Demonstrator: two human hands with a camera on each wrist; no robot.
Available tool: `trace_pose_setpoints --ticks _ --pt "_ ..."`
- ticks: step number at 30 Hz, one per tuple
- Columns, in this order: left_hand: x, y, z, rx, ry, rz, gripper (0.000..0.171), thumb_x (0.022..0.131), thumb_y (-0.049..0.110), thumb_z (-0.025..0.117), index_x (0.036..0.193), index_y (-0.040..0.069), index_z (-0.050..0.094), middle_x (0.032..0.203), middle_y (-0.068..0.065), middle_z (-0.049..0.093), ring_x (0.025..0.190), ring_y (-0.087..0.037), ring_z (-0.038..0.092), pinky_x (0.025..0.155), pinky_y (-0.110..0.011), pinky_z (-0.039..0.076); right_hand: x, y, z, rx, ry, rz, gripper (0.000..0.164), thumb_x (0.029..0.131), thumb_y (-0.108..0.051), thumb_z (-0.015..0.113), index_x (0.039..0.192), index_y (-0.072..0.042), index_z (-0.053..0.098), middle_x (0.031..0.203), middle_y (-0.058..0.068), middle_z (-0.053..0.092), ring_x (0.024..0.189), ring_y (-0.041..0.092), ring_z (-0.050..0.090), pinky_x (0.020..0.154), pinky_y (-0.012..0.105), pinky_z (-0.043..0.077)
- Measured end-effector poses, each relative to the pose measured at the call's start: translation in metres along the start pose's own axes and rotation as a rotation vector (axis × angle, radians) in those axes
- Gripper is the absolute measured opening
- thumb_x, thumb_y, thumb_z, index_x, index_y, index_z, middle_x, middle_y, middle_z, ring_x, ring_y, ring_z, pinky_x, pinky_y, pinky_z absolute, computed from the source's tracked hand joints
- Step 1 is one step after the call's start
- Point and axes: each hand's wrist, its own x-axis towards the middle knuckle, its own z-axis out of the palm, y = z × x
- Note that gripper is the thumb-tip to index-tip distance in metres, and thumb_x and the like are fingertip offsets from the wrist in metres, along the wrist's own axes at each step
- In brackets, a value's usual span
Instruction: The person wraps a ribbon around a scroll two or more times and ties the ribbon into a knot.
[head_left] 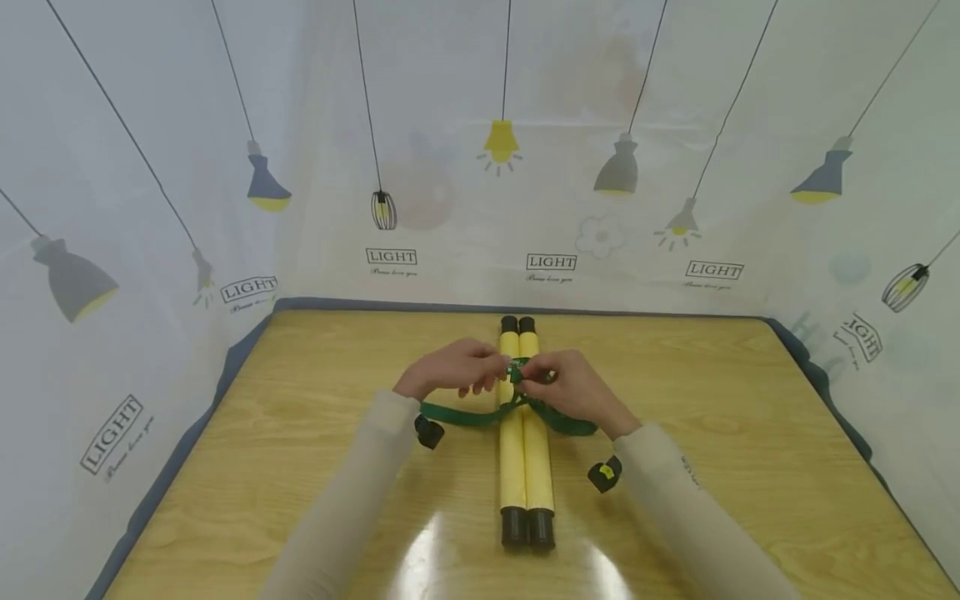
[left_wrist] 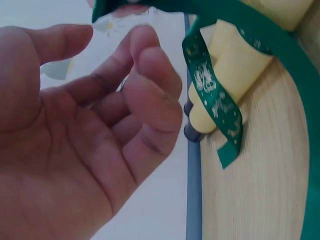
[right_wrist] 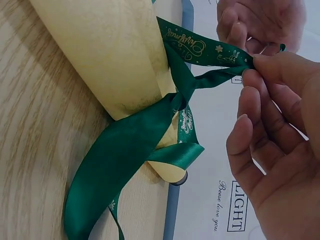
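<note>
Right hand pinches green ribbon; left hand bends loosely, thumb apart. Only wrist views resolve the ribbon's pale print; knotted, it crosses yellow tubes pointing toward the table's far edge.

On the curtain, past the far edge of the table, I read "LIGHT" over "Beese love you"; on the ribbon, "Christmas".

Two black-capped yellow tubes lie side by side on my worktop, twelve to six o'clock. My right hand, near my left hand, pinches printed green satin ribbon crossing them, its lengths reaching towards nine and four.
</note>
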Motion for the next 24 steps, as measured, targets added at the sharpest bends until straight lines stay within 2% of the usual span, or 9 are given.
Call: trace_pose_setpoints --ticks 3,7,10,14,17,19,24 --pt "0.001 -0.007 -0.005 0.016 0.086 -0.017 0.035 0.104 0.032 0.050 0.114 0.003 0.067 0.099 -0.015 0.067 0.086 -0.035 0.061 0.066 -0.040 0.054 0.000 0.000 -0.001 0.001 -0.006 0.013 0.006 0.092 -0.019 0.070 0.093 -0.015 0.074 0.082 -0.004 0.068 0.058 0.014 0.060 0.049 0.027 0.052" --pt "0.006 -0.019 -0.007 0.069 0.172 -0.045 0.034 0.099 0.027 0.060 0.122 0.003 0.065 0.114 -0.014 0.066 0.103 -0.030 0.061 0.083 -0.043 0.053 -0.001 0.003 -0.001 0.002 -0.012 0.001 0.005 0.092 -0.018 0.070 0.093 -0.015 0.074 0.082 -0.005 0.068 0.061 0.013 0.060 0.050 0.027 0.052" --pt "0.014 -0.031 -0.006 0.129 0.201 -0.045 0.037 0.095 0.022 0.065 0.127 0.001 0.064 0.122 -0.014 0.064 0.112 -0.028 0.059 0.092 -0.041 0.049 -0.001 0.004 -0.001 0.007 -0.017 -0.006 0.006 0.092 -0.019 0.070 0.094 -0.015 0.074 0.082 -0.005 0.068 0.063 0.013 0.060 0.051 0.027 0.052" --pt "0.025 -0.046 -0.002 0.171 0.196 -0.056 0.043 0.092 0.014 0.068 0.133 0.002 0.061 0.130 -0.012 0.061 0.122 -0.029 0.054 0.100 -0.041 0.045 -0.002 0.003 -0.002 0.014 -0.016 -0.009 0.006 0.092 -0.019 0.070 0.094 -0.016 0.074 0.082 -0.005 0.068 0.065 0.014 0.060 0.051 0.028 0.052" --pt "0.032 -0.051 0.002 0.202 0.178 -0.077 0.046 0.089 0.009 0.068 0.134 0.004 0.061 0.132 -0.010 0.061 0.123 -0.027 0.054 0.100 -0.041 0.045 -0.002 0.003 -0.002 0.009 -0.007 -0.007 0.005 0.091 -0.019 0.071 0.094 -0.016 0.074 0.082 -0.006 0.068 0.066 0.014 0.060 0.051 0.027 0.051" --pt "0.036 -0.052 0.004 0.241 0.167 -0.065 0.044 0.088 0.006 0.069 0.131 0.004 0.063 0.129 -0.010 0.063 0.120 -0.026 0.056 0.099 -0.039 0.046 -0.003 0.003 -0.002 0.002 0.001 -0.006 0.004 0.091 -0.019 0.071 0.093 -0.016 0.074 0.082 -0.006 0.068 0.066 0.013 0.060 0.051 0.027 0.051" --pt "0.041 -0.057 0.009 0.365 0.178 -0.004 0.019 0.087 0.003 0.068 0.105 0.004 0.075 0.100 -0.006 0.071 0.091 -0.019 0.063 0.082 -0.031 0.052 -0.005 0.003 -0.001 -0.009 0.004 -0.012 0.005 0.091 -0.020 0.072 0.093 -0.016 0.074 0.082 -0.007 0.068 0.067 0.012 0.061 0.053 0.027 0.052"
